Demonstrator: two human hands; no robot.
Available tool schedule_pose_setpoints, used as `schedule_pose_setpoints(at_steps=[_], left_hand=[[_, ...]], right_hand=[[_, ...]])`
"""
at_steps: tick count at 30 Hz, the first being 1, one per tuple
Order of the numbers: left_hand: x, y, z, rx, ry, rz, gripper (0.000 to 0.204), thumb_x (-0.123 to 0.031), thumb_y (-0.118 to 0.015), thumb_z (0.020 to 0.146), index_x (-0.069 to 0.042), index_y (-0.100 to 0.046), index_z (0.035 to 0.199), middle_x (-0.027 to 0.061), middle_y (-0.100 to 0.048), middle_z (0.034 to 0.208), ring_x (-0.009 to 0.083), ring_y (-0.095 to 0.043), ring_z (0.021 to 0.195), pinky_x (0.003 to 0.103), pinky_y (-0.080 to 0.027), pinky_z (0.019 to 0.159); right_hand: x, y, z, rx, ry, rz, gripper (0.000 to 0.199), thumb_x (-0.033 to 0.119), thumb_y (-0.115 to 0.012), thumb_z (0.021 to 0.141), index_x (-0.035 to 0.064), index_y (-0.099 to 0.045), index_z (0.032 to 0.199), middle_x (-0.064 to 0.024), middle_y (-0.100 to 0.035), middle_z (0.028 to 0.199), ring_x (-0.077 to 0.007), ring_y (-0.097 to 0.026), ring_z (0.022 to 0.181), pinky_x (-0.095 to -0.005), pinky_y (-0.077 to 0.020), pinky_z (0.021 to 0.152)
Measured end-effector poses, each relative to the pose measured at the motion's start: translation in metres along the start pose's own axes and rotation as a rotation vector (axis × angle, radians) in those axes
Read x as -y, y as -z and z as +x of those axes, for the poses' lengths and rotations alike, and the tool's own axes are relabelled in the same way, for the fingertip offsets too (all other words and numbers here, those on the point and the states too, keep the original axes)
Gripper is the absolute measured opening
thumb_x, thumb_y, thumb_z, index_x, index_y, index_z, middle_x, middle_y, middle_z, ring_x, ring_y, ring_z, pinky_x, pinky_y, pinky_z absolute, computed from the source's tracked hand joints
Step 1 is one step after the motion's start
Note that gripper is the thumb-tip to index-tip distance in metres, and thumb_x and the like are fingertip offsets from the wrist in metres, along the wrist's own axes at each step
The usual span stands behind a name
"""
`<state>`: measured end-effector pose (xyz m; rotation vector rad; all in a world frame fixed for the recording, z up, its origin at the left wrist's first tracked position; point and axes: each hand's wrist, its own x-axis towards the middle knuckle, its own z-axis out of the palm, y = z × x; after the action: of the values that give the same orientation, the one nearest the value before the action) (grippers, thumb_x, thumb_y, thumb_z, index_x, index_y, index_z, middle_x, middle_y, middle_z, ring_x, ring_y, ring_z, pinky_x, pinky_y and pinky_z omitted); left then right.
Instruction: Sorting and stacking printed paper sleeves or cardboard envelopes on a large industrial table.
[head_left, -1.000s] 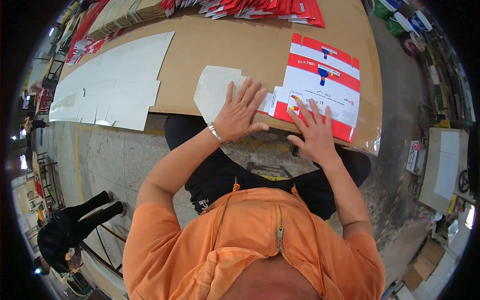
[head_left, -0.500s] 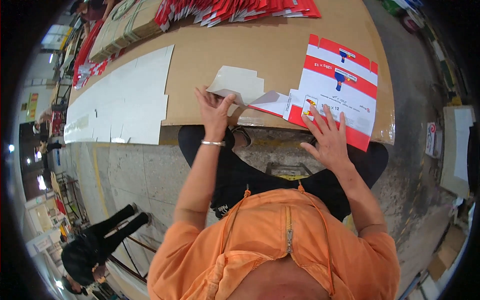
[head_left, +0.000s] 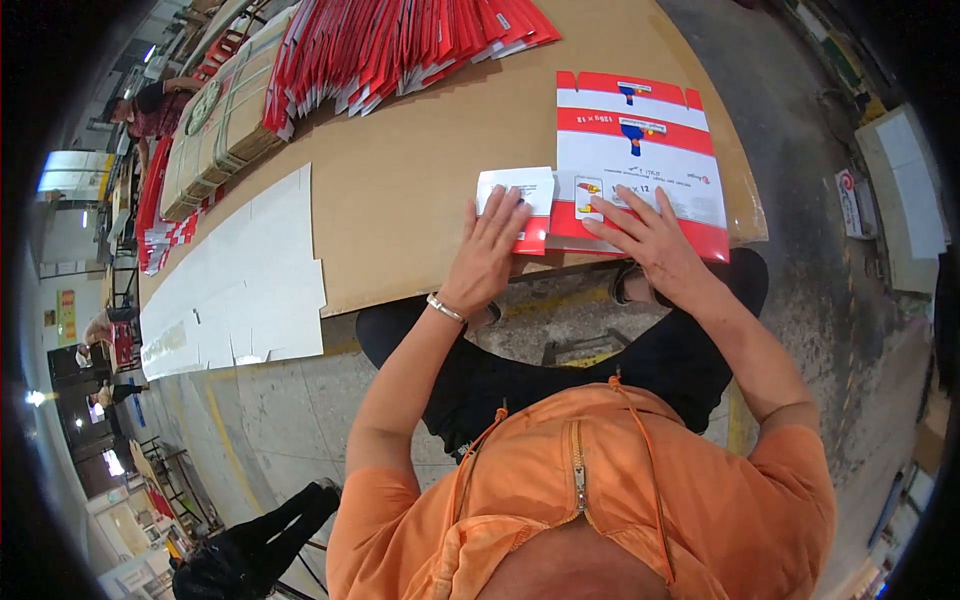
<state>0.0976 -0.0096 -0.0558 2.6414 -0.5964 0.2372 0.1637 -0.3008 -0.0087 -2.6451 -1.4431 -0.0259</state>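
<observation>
Your left hand [head_left: 483, 262], fingers outstretched and gripping nothing, presses the end flap [head_left: 538, 184], now folded over; that crease seems made. Your right hand [head_left: 662, 247] splays, empty, on the red-and-white carton [head_left: 650, 165] at the bench [head_left: 410, 190] edge.

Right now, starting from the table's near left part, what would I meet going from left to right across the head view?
White slotted cardboard sheet → left hand → right hand → small white box with red marking.
</observation>
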Motion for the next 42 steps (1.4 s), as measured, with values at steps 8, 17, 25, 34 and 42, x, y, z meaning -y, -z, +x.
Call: schedule_pose_setpoints(at_steps=[8, 17, 25, 34, 42], left_hand=[[-0.018, -0.009, 0.015, 0.063, 0.151, 0.262, 0.056, -0.048, -0.046, 0.095, -0.03, -0.036, 0.148, 0.0179, -0.02, 0.157, 0.0404, -0.017, 0.144, 0.07, -0.014, 0.107], [-0.023, -0.011, 0.014, 0.099, 0.192, 0.284, 0.056, -0.046, -0.052, 0.093, -0.035, -0.038, 0.146, 0.0195, -0.024, 0.153, 0.0411, -0.022, 0.141, 0.074, -0.02, 0.101], [-0.022, -0.01, 0.027, 0.076, 0.273, 0.197, 0.058, -0.055, -0.054, 0.088, -0.031, -0.048, 0.14, 0.0161, -0.026, 0.155, 0.0391, -0.019, 0.143, 0.074, -0.012, 0.104], [0.012, -0.032, 0.107, -0.197, 0.499, -0.059, 0.095, -0.038, -0.082, 0.068, -0.012, -0.035, 0.146, 0.0217, -0.031, 0.151, 0.0398, -0.024, 0.142, 0.061, -0.018, 0.112], [-0.127, -0.019, 0.026, -0.067, 0.473, -1.234, 0.088, -0.015, -0.069, 0.088, -0.004, -0.01, 0.153, 0.0213, -0.021, 0.156, 0.0299, -0.022, 0.144, 0.043, -0.022, 0.116]], right_hand=[[0.001, -0.01, -0.006, 0.034, -0.004, -0.034, 0.079, -0.002, -0.058, 0.082, 0.03, -0.03, 0.149, 0.0011, -0.03, 0.154, -0.0292, -0.026, 0.142, -0.066, -0.0237, 0.11], [0.003, -0.027, -0.012, 0.083, 0.021, -0.061, 0.071, 0.004, -0.057, 0.087, 0.0269, -0.032, 0.149, 0.0, -0.032, 0.153, -0.0294, -0.028, 0.142, -0.0653, -0.0249, 0.11], [-0.006, -0.02, -0.008, 0.085, 0.078, -0.01, 0.07, 0.003, -0.057, 0.086, 0.0239, -0.033, 0.148, 0.001, -0.032, 0.154, -0.0312, -0.029, 0.141, -0.0648, -0.0234, 0.11], [0.028, -0.013, -0.029, -0.243, 0.001, 0.469, 0.043, 0.007, -0.063, 0.079, 0.0098, -0.062, 0.122, -0.012, -0.063, 0.121, -0.0314, -0.057, 0.112, -0.0475, -0.0402, 0.101], [0.061, -0.03, -0.093, -0.532, -1.141, 1.663, 0.041, 0.019, -0.053, 0.097, 0.0029, -0.044, 0.133, -0.0111, -0.061, 0.116, -0.0197, -0.06, 0.108, -0.0308, -0.0514, 0.084]])
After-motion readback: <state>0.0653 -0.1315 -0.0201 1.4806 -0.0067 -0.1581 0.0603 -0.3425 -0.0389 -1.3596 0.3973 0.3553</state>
